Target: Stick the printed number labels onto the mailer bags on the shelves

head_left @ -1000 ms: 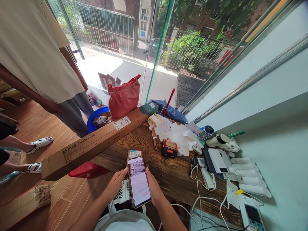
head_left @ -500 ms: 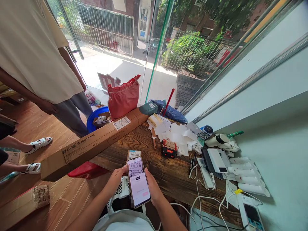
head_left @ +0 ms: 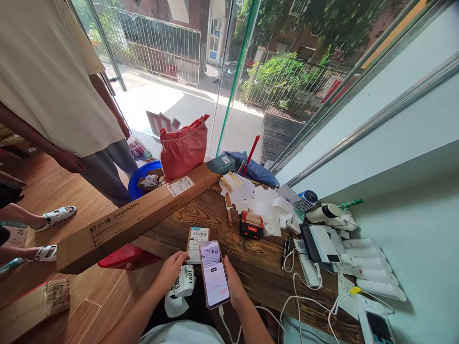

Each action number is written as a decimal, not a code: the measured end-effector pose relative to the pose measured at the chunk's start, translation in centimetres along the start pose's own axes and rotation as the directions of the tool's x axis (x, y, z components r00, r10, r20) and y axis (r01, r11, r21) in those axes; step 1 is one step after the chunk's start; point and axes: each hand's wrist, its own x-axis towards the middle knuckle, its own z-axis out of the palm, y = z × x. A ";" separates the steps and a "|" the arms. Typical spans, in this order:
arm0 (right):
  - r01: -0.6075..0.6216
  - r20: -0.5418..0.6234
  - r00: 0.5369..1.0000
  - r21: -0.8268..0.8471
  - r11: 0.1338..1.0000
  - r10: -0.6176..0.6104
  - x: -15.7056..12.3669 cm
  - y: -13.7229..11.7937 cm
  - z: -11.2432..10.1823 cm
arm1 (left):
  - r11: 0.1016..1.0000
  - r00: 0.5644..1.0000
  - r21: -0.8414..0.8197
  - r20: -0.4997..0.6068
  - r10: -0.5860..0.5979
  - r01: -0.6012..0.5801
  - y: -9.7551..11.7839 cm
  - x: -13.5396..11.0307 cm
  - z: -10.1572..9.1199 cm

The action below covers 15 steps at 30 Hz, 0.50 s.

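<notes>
My right hand point(head_left: 234, 283) is closed around a smartphone point(head_left: 214, 274) with a barcode at the top of its lit screen, held over the near edge of the wooden table point(head_left: 258, 258). My left hand point(head_left: 173, 269) reaches to the near corner of a small labelled parcel point(head_left: 198, 237) lying flat on the table, fingertips touching it. A roll of white number labels point(head_left: 183, 283) hangs just below that hand. A charging cable point(head_left: 225, 325) runs from the phone's bottom.
A long cardboard box point(head_left: 136, 216) lies across the table's left edge. A red label printer point(head_left: 251, 224), paper slips point(head_left: 267, 205), a box cutter point(head_left: 228, 206), a handheld scanner point(head_left: 332, 213), cables and white rolls point(head_left: 373, 270) crowd the right. Another person point(head_left: 53, 81) stands at left.
The phone has shifted right and nearer to me, uncovering the small parcel. My left hand has left the phone and moved onto the parcel's corner.
</notes>
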 end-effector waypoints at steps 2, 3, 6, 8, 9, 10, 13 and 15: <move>0.041 -0.152 0.987 -0.114 0.993 -0.058 1.8 1.4 -2.3 | 0.993 0.993 0.094 -0.094 -0.067 0.076 -1.7 0.5 0.2; 0.057 -0.212 0.973 -0.159 0.986 -0.090 2.6 1.9 -3.3 | 0.986 0.987 0.121 -0.128 -0.097 0.112 -2.4 0.8 0.4; 0.084 -0.331 0.927 -0.277 0.957 -0.177 4.5 2.6 -5.6 | 0.977 0.979 0.138 -0.145 -0.140 0.161 -3.8 1.7 1.0; 0.107 -0.390 0.884 -0.370 0.923 -0.259 5.1 2.7 -5.7 | 0.978 0.982 0.122 -0.112 -0.153 0.167 -4.4 2.3 1.5; 0.126 -0.408 0.859 -0.417 0.900 -0.309 5.3 2.8 -5.2 | 0.980 0.983 0.109 -0.089 -0.159 0.168 -4.6 2.6 1.8; 0.152 -0.411 0.836 -0.464 0.873 -0.364 5.5 2.9 -4.5 | 0.982 0.985 0.092 -0.067 -0.161 0.167 -4.8 2.9 2.0; 0.250 -0.297 0.822 -0.579 0.776 -0.486 6.2 3.6 -1.0 | 0.991 0.991 0.001 -0.017 -0.133 0.133 -5.1 3.5 2.9; 0.295 -0.186 0.846 -0.616 0.731 -0.499 7.2 4.0 1.3 | 0.989 0.993 -0.094 -0.030 -0.114 0.111 -4.8 3.7 3.3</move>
